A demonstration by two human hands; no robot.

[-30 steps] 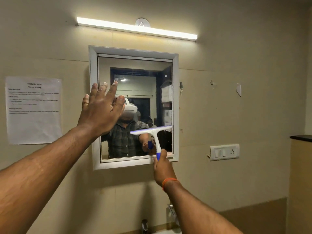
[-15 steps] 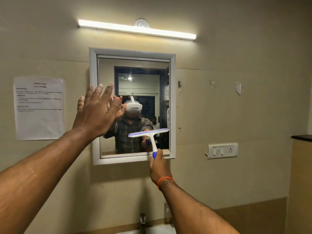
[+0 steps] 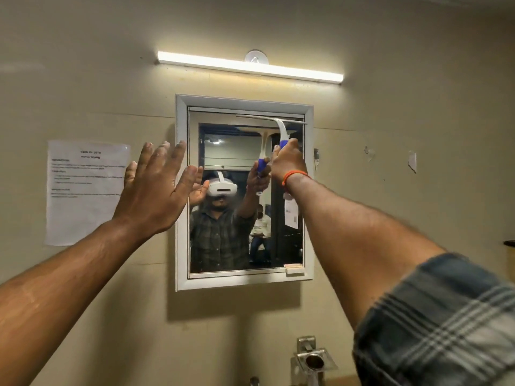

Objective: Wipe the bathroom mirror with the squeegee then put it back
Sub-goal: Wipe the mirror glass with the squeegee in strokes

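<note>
A white-framed mirror (image 3: 308, 190) hangs on the beige wall under a tube light. My right hand (image 3: 288, 160) grips the blue handle of a white squeegee (image 3: 281, 126). Its blade lies across the top right of the glass, just under the upper frame. My left hand (image 3: 156, 188) is raised with its fingers spread straight, over the mirror's left frame edge; whether it touches the frame or wall, I cannot tell. The mirror reflects a person with both arms raised.
A printed paper notice (image 3: 83, 190) is taped to the wall left of the mirror. A metal soap holder (image 3: 313, 358) and a tap top (image 3: 254, 381) sit below. A dark shelf edge (image 3: 509, 243) juts in at the right.
My right hand has lifted the squeegee from the mirror's bottom right up to its top right. My left hand stays open at the left frame. The view has moved closer.
</note>
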